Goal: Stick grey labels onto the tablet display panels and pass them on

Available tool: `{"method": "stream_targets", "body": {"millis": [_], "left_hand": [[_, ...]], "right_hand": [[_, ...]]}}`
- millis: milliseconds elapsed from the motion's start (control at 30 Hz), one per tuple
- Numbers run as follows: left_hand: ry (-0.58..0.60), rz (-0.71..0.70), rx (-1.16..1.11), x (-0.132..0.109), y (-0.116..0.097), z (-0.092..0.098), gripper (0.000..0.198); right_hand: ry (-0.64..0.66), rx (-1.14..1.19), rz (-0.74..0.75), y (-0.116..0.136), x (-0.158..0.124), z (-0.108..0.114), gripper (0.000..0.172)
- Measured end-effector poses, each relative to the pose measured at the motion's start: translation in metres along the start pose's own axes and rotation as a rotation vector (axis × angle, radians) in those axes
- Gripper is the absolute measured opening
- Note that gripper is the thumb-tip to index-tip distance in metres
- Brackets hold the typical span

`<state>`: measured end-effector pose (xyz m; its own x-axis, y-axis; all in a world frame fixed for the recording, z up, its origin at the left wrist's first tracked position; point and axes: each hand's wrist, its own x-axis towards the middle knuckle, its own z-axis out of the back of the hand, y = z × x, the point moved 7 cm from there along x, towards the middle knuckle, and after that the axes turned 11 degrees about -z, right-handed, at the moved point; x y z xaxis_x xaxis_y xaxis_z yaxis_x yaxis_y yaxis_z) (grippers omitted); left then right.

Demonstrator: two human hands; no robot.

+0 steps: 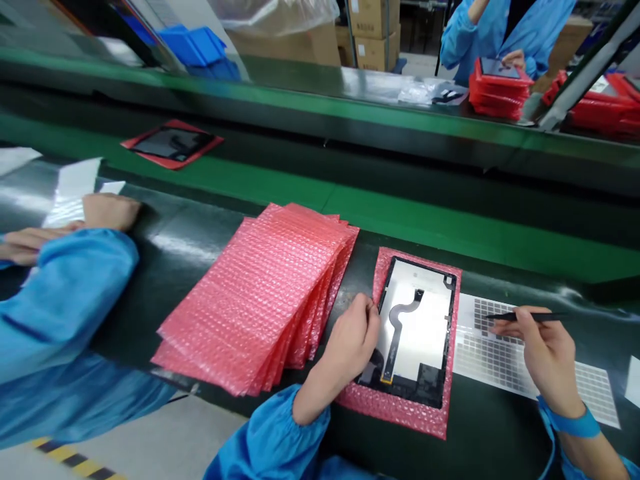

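My right hand (547,350) grips a pair of black tweezers (543,316), whose tip lies over a white sheet of small grey square stickers (493,353). A blue band circles that wrist. My left hand (353,337) is closed, its curled fingers at the left edge of a display panel (423,320); what they pinch, if anything, is hidden. The panel shows its silvery back, with a dark flex cable (397,327) curving down it. Beneath the panel lies a pink bubble-wrap bag (400,410).
Left of my left hand stands a fanned stack of pink bubble-wrap bags (255,293). A co-worker's sleeve (70,293) reaches in at far left. Another screen on a red bag (173,143) lies on the green belt (300,185). A person in blue handles stacked red bags (500,93) opposite.
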<state>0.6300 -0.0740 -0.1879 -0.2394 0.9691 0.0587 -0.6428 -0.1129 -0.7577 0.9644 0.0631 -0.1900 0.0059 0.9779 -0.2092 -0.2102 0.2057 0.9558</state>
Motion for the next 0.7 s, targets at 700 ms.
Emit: {"method": "stream_targets", "body": {"millis": [700], "left_hand": [[-0.312,-0.058,-0.467,0.247,-0.028,-0.069,0.035]], "right_hand": [[0.088,0.100,0.046,-0.054,-0.001,-0.008,0.051]]}}
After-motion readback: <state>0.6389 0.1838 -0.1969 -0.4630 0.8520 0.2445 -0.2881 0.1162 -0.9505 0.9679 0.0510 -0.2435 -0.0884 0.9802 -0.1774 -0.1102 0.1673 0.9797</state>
